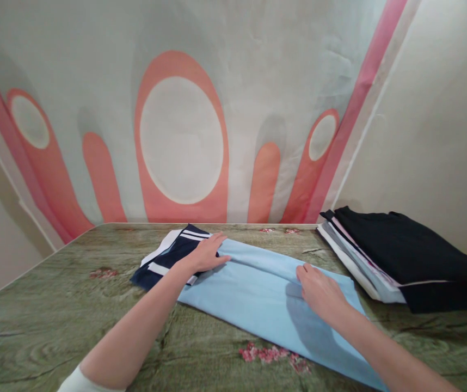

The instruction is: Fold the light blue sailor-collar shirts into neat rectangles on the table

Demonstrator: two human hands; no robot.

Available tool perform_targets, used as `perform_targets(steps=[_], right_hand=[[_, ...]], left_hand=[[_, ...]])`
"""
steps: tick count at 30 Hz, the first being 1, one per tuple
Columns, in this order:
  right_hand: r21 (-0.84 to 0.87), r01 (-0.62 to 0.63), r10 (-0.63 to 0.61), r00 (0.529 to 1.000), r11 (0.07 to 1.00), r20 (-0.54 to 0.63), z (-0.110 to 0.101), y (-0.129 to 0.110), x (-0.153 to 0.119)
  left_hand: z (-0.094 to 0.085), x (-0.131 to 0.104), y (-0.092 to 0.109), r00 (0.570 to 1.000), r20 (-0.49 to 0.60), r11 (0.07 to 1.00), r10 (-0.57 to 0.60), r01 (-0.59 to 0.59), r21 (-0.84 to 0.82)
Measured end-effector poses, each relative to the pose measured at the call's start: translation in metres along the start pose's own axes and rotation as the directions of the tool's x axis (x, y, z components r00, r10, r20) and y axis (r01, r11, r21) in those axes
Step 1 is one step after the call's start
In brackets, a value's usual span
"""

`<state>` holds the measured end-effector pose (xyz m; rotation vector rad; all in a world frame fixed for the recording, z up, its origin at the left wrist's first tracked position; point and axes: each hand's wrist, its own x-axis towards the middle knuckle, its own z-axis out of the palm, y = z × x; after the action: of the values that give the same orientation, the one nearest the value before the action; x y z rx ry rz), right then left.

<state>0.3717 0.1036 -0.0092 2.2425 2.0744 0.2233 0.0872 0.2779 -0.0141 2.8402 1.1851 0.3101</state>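
A folded light blue garment (pixel 253 288) lies lengthwise across the table, its near right end running out of the bottom of the view. At its left end is a navy part (pixel 178 253) with white stripes, and some white cloth shows beside it. My left hand (pixel 207 255) rests flat where the navy meets the blue, fingers stretched out and thumb apart. Farther right, my right hand (pixel 319 286) has its fingers curled together at a lengthwise crease, pinching the light blue cloth. Its fingertips are partly hidden.
A stack of folded clothes (pixel 400 250), black on top with white, grey and pinkish layers below, stands at the right. The table (pixel 74 305) has a wood-look cover with pink flower prints. Behind its far edge hangs a grey backdrop (pixel 250 71) with coral shapes.
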Motion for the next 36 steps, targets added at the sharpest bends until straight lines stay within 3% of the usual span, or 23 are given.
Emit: perform_targets(steps=[4, 9, 12, 17, 21, 24, 27, 32, 34, 36], right_hand=[[0.052, 0.001, -0.005, 0.997, 0.999, 0.081, 0.009, 0.015, 0.005], [0.017, -0.025, 0.021, 0.983, 1.000, 0.184, 0.007, 0.025, 0.006], [-0.023, -0.039, 0.043, 0.979, 0.999, 0.197, 0.000, 0.031, 0.005], [-0.124, -0.003, 0.016, 0.995, 0.992, 0.097, -0.017, 0.043, 0.001], [-0.163, 0.007, 0.031, 0.973, 0.987, 0.230, -0.012, 0.045, 0.000], [-0.129, 0.036, 0.009, 0.942, 0.991, 0.335, -0.004, 0.044, 0.001], [-0.104, 0.043, -0.004, 0.937, 0.994, 0.349, -0.004, 0.045, 0.001], [0.045, 0.095, -0.105, 0.912, 0.994, 0.397, -0.013, 0.061, -0.004], [0.154, 0.102, -0.152, 0.918, 0.983, 0.367, -0.014, 0.074, -0.002], [0.186, 0.058, -0.113, 0.948, 0.981, 0.299, -0.012, 0.086, 0.004]], left_hand=[[-0.003, -0.017, 0.012, 0.997, -0.058, 0.999, 0.054, -0.054, 0.004], [0.004, -0.030, 0.018, 0.990, -0.124, 0.998, -0.066, 0.063, -0.023], [0.012, -0.030, 0.018, 0.982, -0.152, 0.994, -0.107, 0.106, -0.020], [0.019, -0.027, 0.017, 0.979, -0.142, 0.989, -0.143, 0.145, 0.003], [0.015, -0.026, 0.018, 0.982, -0.123, 0.988, -0.145, 0.151, 0.042], [0.013, -0.026, 0.020, 0.981, -0.112, 0.985, -0.156, 0.163, 0.056], [0.014, -0.027, 0.021, 0.983, -0.081, 0.984, -0.168, 0.172, 0.054], [0.014, -0.027, 0.023, 0.998, -0.013, 0.997, -0.066, 0.066, 0.036], [0.013, -0.027, 0.024, 0.999, -0.009, 0.998, -0.053, 0.053, 0.037], [0.013, -0.027, 0.024, 0.997, -0.023, 0.997, -0.070, 0.071, 0.041]])
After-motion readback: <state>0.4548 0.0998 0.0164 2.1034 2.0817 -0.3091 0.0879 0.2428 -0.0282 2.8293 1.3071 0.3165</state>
